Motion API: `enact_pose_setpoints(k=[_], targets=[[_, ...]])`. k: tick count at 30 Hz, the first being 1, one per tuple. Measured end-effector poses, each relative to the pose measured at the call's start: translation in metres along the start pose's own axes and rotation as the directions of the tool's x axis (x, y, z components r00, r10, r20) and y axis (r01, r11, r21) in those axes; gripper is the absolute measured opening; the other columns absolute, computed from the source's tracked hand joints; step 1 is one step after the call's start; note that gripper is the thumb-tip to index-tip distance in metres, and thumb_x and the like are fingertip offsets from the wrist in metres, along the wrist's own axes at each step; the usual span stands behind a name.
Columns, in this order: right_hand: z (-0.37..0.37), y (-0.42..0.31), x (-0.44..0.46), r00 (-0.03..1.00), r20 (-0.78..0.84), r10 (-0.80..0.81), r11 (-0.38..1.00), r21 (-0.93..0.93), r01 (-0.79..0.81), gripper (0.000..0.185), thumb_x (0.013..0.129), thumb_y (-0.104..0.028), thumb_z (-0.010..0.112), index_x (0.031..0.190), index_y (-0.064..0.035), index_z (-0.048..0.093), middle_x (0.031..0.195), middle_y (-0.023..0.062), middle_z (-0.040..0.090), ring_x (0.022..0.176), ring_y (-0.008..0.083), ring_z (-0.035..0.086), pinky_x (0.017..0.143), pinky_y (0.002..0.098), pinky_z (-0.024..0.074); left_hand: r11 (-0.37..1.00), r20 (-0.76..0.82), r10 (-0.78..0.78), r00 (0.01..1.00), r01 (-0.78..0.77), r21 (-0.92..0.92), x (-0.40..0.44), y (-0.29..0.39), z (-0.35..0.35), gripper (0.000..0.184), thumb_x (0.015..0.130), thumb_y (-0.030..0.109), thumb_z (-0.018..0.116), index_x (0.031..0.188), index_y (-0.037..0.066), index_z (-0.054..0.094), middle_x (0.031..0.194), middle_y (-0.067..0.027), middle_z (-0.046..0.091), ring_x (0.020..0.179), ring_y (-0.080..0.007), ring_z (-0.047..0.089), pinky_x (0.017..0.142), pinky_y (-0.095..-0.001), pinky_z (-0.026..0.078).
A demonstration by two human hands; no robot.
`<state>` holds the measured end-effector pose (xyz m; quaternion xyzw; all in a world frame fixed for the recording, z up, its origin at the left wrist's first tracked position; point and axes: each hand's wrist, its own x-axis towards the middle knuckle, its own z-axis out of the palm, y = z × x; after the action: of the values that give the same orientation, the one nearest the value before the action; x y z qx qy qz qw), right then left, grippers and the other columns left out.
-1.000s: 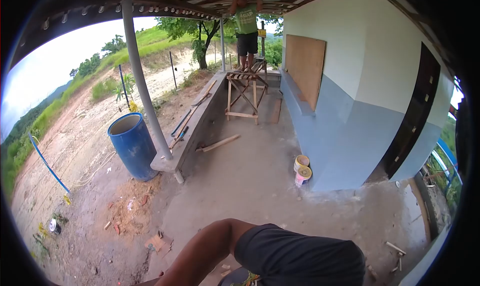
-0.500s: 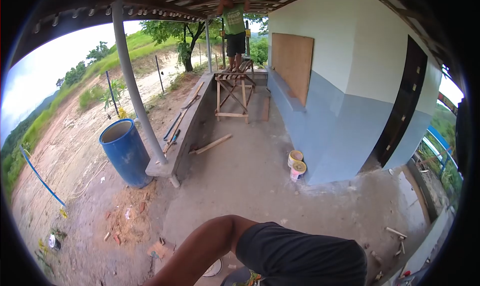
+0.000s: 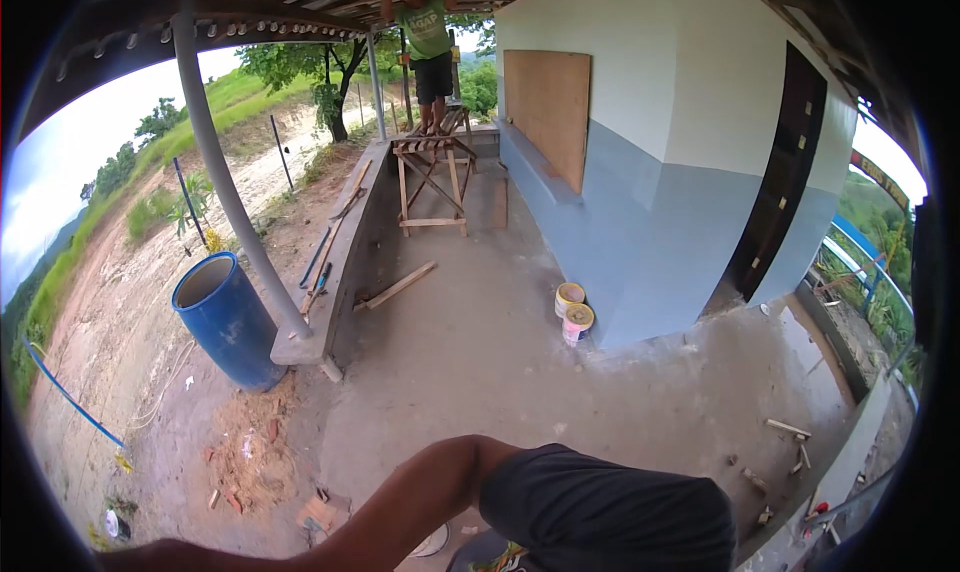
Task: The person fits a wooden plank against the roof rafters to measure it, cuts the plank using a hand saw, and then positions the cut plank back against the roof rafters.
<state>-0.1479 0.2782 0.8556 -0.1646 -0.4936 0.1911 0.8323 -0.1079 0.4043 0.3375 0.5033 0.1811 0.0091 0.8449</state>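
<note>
Neither of my hands is in view. One of my arms [image 3: 410, 497], in a dark short sleeve [image 3: 610, 512], is bent at the elbow and crosses the bottom of the view. Its forearm runs down to the lower left edge, where the hand is out of sight. What that hand holds, if anything, does not show. Partly hidden behind the arm is a round whitish container [image 3: 432, 544]. Below the elbow shows a bit of a shoe or patterned cloth [image 3: 508, 554]; I cannot tell which.
Another person [image 3: 426, 42] stands on a wooden trestle [image 3: 430, 187], arms raised to the roof frame. A blue barrel [image 3: 228, 322] stands by a post [image 3: 225, 162]. Tools lie on the low wall [image 3: 345, 262]. A plank [image 3: 400, 286], two buckets [image 3: 577, 322] and wood scraps [image 3: 788, 429] are on the floor.
My view has shifted right, so the surroundings sit further left. My forearm now reaches further toward the lower left. The other person's head has come into view below the roof frame.
</note>
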Motion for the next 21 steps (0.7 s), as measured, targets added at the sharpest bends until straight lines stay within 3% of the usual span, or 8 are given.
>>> enact_pose_setpoints(k=[2, 6, 9, 11, 15, 18, 20, 21], targets=[[-0.047, -0.014, -0.011, 0.997, -0.007, -0.080, 0.973, -0.215, 0.077, 0.027, 0.100, -0.031, 0.060, 0.105, -0.0083, 0.046, 0.089, 0.0039, 0.059, 0.079, 0.0107, 0.061, 0.063, 0.0239, 0.0508, 1.000, -0.006, 0.013, 1.000, -0.013, 0.022, 0.003, -0.002, 0.003, 0.052, 0.092, 0.006, 0.065, 0.140, 0.005, 0.046, 0.128, -0.0212, 0.062, 0.110, -0.0400, 0.066, 0.089, -0.0501, 0.057], [-0.150, -0.046, -0.105, 0.931, -0.363, -0.025, 0.951, -0.297, -0.090, 0.016, 0.104, -0.019, 0.054, 0.112, -0.0057, 0.053, 0.099, 0.0068, 0.064, 0.093, 0.0152, 0.064, 0.081, 0.0347, 0.0558, 0.997, 0.000, 0.011, 1.000, -0.011, -0.074, 0.018, -0.029, 0.030, 0.052, 0.092, 0.007, 0.066, 0.140, 0.007, 0.046, 0.127, -0.0226, 0.062, 0.108, -0.0424, 0.066, 0.086, -0.0519, 0.058], [-0.231, -0.059, -0.214, 0.769, -0.638, -0.051, 0.830, -0.455, -0.323, 0.019, 0.103, -0.020, 0.056, 0.114, -0.0048, 0.053, 0.098, 0.0078, 0.063, 0.092, 0.0150, 0.064, 0.078, 0.0337, 0.0553, 0.990, 0.048, 0.051, 0.998, -0.045, -0.130, 0.037, -0.061, 0.047, 0.051, 0.093, 0.012, 0.066, 0.140, 0.012, 0.045, 0.130, -0.0216, 0.060, 0.111, -0.0440, 0.065, 0.085, -0.0530, 0.058], [-0.269, -0.080, -0.290, 0.659, -0.749, -0.072, 0.684, -0.518, -0.514, 0.020, 0.101, -0.019, 0.058, 0.111, -0.0030, 0.054, 0.090, 0.0079, 0.064, 0.078, 0.0130, 0.061, 0.071, 0.0293, 0.0519, 0.982, 0.125, -0.094, 0.988, 0.113, -0.154, 0.051, -0.078, 0.058, 0.051, 0.094, 0.018, 0.066, 0.140, 0.016, 0.044, 0.133, -0.0168, 0.058, 0.120, -0.0421, 0.060, 0.092, -0.0571, 0.054], [-0.301, -0.122, -0.431, 0.260, -0.958, -0.119, 0.588, -0.279, -0.760, 0.018, 0.099, -0.017, 0.057, 0.107, -0.0014, 0.054, 0.088, 0.0071, 0.064, 0.076, 0.0119, 0.062, 0.069, 0.0279, 0.0512, 0.978, 0.093, -0.196, 0.976, 0.201, -0.045, 0.073, -0.105, 0.106, 0.042, 0.097, 0.027, 0.062, 0.135, 0.016, 0.048, 0.135, -0.0105, 0.058, 0.128, -0.0362, 0.053, 0.104, -0.0602, 0.045], [-0.314, -0.149, -0.507, 0.169, -0.970, -0.174, 0.521, -0.236, -0.820, 0.022, 0.096, -0.021, 0.060, 0.107, -0.0021, 0.054, 0.088, 0.0071, 0.065, 0.077, 0.0138, 0.063, 0.069, 0.0312, 0.0521, 0.980, 0.089, -0.196, 0.977, 0.197, 0.004, 0.077, -0.112, 0.163, 0.039, 0.098, 0.031, 0.060, 0.132, 0.015, 0.050, 0.135, -0.0098, 0.058, 0.129, -0.0346, 0.052, 0.107, -0.0605, 0.041], [-0.322, -0.170, -0.536, 0.120, -0.941, -0.317, 0.163, -0.179, -0.970, 0.031, 0.092, -0.029, 0.062, 0.108, -0.0034, 0.055, 0.092, 0.0124, 0.069, 0.082, 0.0257, 0.069, 0.074, 0.0382, 0.0530, 0.979, 0.104, -0.206, 0.973, 0.204, 0.026, 0.078, -0.118, 0.196, 0.038, 0.098, 0.033, 0.059, 0.130, 0.015, 0.051, 0.135, -0.0094, 0.058, 0.130, -0.0335, 0.051, 0.109, -0.0607, 0.039], [-0.327, -0.181, -0.540, 0.119, -0.941, -0.315, 0.160, -0.176, -0.971, 0.031, 0.092, -0.029, 0.062, 0.108, -0.0034, 0.055, 0.092, 0.0124, 0.069, 0.082, 0.0257, 0.069, 0.074, 0.0382, 0.0530, 0.978, 0.118, -0.206, 0.971, 0.205, 0.022, 0.079, -0.119, 0.210, 0.037, 0.099, 0.034, 0.059, 0.130, 0.014, 0.052, 0.135, -0.0092, 0.058, 0.130, -0.0330, 0.051, 0.110, -0.0608, 0.037]])
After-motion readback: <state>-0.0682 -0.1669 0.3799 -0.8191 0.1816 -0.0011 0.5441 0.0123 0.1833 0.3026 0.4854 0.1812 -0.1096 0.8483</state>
